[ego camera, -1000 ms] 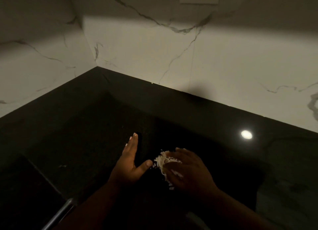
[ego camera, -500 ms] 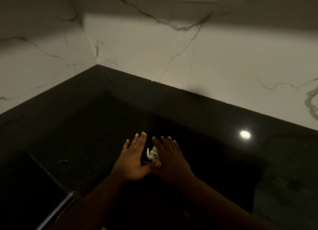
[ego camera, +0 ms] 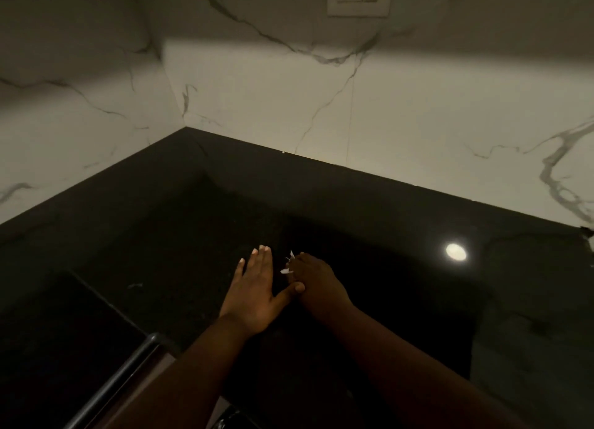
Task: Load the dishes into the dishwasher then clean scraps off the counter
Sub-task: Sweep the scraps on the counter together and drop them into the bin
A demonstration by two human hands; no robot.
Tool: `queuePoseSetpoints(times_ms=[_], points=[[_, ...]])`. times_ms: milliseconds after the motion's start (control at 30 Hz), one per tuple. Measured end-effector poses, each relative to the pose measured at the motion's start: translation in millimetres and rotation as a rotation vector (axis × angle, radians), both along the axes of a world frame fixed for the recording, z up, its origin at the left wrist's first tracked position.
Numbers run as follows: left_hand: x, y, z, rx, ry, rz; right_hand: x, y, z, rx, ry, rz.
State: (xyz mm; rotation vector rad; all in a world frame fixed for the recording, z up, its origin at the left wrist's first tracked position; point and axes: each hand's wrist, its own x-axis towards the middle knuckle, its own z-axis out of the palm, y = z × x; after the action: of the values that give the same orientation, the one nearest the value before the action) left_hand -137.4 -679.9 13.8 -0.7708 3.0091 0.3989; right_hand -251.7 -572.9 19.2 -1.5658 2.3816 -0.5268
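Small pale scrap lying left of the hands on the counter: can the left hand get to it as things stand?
Probably yes. The scrap lies alone on bare black counter, and the left hand rests flat and open beside it with nothing between them.

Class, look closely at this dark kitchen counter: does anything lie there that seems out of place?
Yes. White scraps sit on the black counter between the left hand and right hand. One pale fleck lies apart, further left.
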Motion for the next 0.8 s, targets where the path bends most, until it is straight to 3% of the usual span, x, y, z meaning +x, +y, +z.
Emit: queuePoseSetpoints(times_ms=[267, 467, 800], points=[[32.9, 19.4, -3.1, -0.035, -0.047, 0.058, 19.0, 3.9, 2.9, 0.09, 0.061, -0.201], [52.2, 21.9, -9.6, -0.014, -0.033, -0.021, 41.9, 12.6, 4.1, 0.106, 0.133, -0.296], [111.8, 11.4, -14.4, -0.044, -0.01, -0.224, 58.6, 23.4, 17.5, 0.081, 0.092, -0.373]])
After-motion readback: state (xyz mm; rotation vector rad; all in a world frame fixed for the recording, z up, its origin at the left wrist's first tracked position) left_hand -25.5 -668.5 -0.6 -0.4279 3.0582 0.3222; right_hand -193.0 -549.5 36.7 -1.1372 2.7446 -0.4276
